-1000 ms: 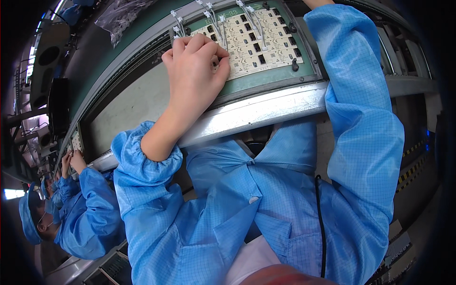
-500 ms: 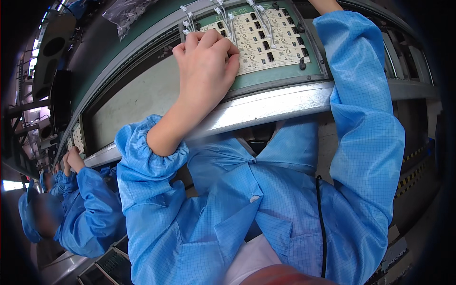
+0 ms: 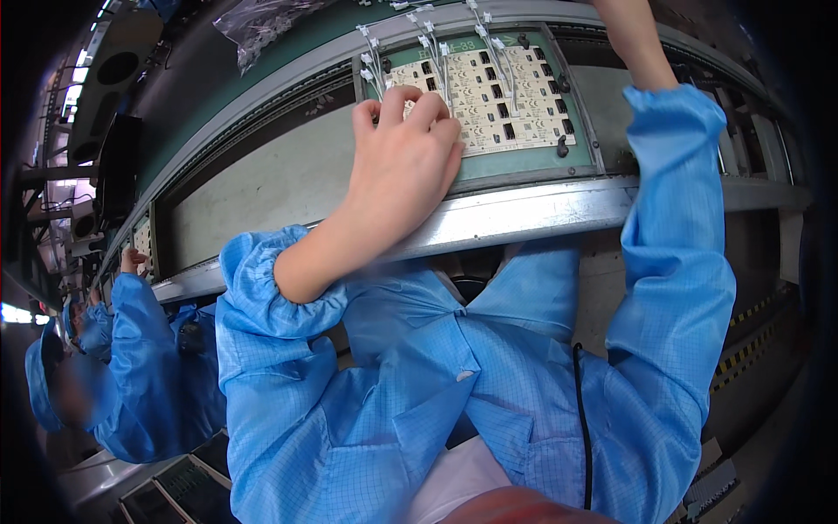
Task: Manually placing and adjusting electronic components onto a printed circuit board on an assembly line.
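Observation:
My left hand point(image 3: 403, 162) rests over the near left corner of a panel of pale circuit boards point(image 3: 528, 98). Its fingers are curled down onto the boards; the fingertips, and whatever they may pinch, are hidden. Black connectors line the panel in rows. Thin white cables with white plugs point(image 3: 499, 54) stand up from it in several places. The panel sits in a green carrier point(image 3: 524, 171). My right hand point(image 3: 621, 19) reaches past the upper edge of the picture, to the right of the carrier, with its fingers out of sight.
A metal rail point(image 3: 524, 205) runs along the near side of the line, between my lap and the carrier. A clear plastic bag point(image 3: 262, 31) lies on the green surface beyond. To the left, a co-worker in blue point(image 3: 157, 375) has a hand at another pale board point(image 3: 142, 240).
The panel appears slightly lower and further right in the picture, and my left hand shifts with it. More of my right wrist shows beyond the sleeve. The co-worker's raised arm has changed position.

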`<move>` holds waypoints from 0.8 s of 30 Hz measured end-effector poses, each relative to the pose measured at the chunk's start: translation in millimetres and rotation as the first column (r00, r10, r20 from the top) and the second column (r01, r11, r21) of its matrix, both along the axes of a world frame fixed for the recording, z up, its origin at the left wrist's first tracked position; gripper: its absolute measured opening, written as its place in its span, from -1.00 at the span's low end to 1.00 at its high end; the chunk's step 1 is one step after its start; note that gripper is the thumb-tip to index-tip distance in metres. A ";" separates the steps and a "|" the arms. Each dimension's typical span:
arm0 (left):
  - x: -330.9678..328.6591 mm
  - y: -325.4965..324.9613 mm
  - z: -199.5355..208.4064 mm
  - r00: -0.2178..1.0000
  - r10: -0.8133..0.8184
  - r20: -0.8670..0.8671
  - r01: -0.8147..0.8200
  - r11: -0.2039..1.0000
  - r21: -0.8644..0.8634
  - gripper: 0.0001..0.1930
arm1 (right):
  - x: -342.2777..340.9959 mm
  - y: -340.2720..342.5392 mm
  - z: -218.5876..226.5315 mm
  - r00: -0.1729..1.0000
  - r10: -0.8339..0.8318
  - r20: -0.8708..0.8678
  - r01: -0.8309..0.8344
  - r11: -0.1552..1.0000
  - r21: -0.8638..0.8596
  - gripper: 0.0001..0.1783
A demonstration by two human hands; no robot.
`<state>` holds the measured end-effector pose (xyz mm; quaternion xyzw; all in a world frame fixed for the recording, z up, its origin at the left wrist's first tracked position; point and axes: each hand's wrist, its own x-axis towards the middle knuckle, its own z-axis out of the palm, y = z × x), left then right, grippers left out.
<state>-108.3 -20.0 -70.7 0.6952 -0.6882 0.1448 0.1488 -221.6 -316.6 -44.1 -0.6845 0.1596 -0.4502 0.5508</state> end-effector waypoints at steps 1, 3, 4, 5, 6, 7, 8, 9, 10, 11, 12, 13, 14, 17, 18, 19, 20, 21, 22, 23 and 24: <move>3.4 3.3 -0.1 1.000 0.023 0.003 -0.023 1.000 -0.005 -0.89 | -0.7 6.8 -3.1 0.997 0.068 0.045 -0.070 0.996 0.049 -0.88; 12.6 -4.5 23.4 1.000 -0.027 0.012 0.026 0.996 0.080 -0.83 | -21.2 14.8 9.0 0.991 0.128 0.038 -0.131 0.987 0.089 -0.88; 25.9 -15.3 29.5 1.000 -0.011 0.001 0.011 0.992 0.126 -0.84 | -31.8 20.0 6.3 0.982 0.187 0.036 -0.190 0.971 0.142 -0.88; 44.3 -33.1 32.6 1.000 0.005 -0.011 -0.003 0.986 0.166 -0.84 | -41.8 25.0 -0.7 0.982 0.185 0.032 -0.188 0.973 0.134 -0.88; 59.1 -56.8 41.0 0.996 0.059 0.068 -0.070 0.984 0.164 -0.80 | -51.0 28.6 -8.4 0.986 0.135 -0.101 -0.145 0.985 -0.095 -0.87; 84.0 -79.3 36.3 0.992 -0.010 0.126 0.016 0.999 -0.050 -0.81 | -56.5 36.0 -11.5 0.975 0.064 -0.215 -0.133 0.937 -0.324 -0.80; 88.2 -86.6 57.2 0.959 -0.270 -0.085 0.249 0.948 -0.196 -0.82 | -60.7 46.0 -11.8 0.973 0.075 -0.217 -0.144 0.935 -0.324 -0.80; 116.2 -111.0 47.3 0.998 -0.017 0.058 0.016 1.000 0.016 -0.73 | -59.4 60.6 -6.1 0.950 0.041 -0.310 -0.159 0.917 -0.365 -0.80; 116.9 -115.7 60.2 0.979 -0.201 -0.009 0.202 0.979 0.021 -0.71 | -64.8 69.7 -5.4 0.916 -0.023 -0.400 -0.148 0.907 -0.393 -0.79; 129.8 -128.1 53.5 0.979 -0.205 -0.011 0.205 0.979 0.016 -0.71 | -63.5 83.9 -4.4 0.937 -0.069 -0.341 -0.092 0.896 -0.435 -0.83; 152.2 -145.1 43.4 0.984 -0.150 0.100 0.135 0.980 0.146 -0.72 | -63.4 90.8 -2.7 0.943 -0.074 -0.325 -0.093 0.877 -0.471 -0.84; 167.4 -155.4 37.3 0.971 -0.112 0.212 0.051 0.961 0.273 -0.74 | -63.0 92.3 -5.0 0.947 -0.080 -0.310 -0.090 0.863 -0.496 -0.85; 168.3 -151.2 44.0 0.895 -0.439 -0.081 0.445 0.892 0.083 -0.80 | -68.1 89.9 -10.9 0.953 -0.098 -0.287 -0.061 0.866 -0.497 -0.86; 182.3 -164.1 40.2 0.976 -0.201 0.080 0.172 0.944 0.282 -0.83 | -72.2 84.8 -13.2 0.948 -0.105 -0.300 -0.045 0.889 -0.456 -0.87; 176.6 -162.6 48.5 0.971 -0.238 0.032 0.216 0.923 0.318 -0.85 | -74.1 80.2 -17.8 0.957 -0.082 -0.277 -0.042 0.909 -0.415 -0.87; 176.3 -165.3 46.3 0.969 -0.244 0.030 0.222 0.919 0.326 -0.85 | -76.4 79.2 -19.2 0.957 -0.085 -0.277 -0.037 0.913 -0.407 -0.87; 178.4 -166.0 46.4 0.966 -0.258 -0.008 0.248 0.919 0.307 -0.84 | -76.3 77.6 -18.2 0.958 -0.093 -0.273 -0.031 0.907 -0.420 -0.86; 180.4 -166.1 46.0 0.961 -0.273 -0.045 0.274 0.918 0.287 -0.84 | -76.3 76.9 -16.9 0.958 -0.101 -0.268 -0.026 0.902 -0.432 -0.86; 182.2 -165.5 45.2 0.961 -0.272 -0.042 0.272 0.917 0.291 -0.84 | -76.1 81.2 -14.6 0.956 -0.091 -0.277 -0.032 0.912 -0.409 -0.86; 178.6 -166.2 46.7 0.974 -0.226 -0.023 0.221 0.924 0.313 -0.82 | -76.9 84.2 -15.1 0.956 -0.095 -0.277 -0.027 0.913 -0.406 -0.86; 175.1 -167.6 48.5 0.984 -0.180 -0.003 0.171 0.927 0.333 -0.80 | -77.6 86.9 -15.6 0.953 -0.105 -0.285 -0.026 0.907 -0.421 -0.87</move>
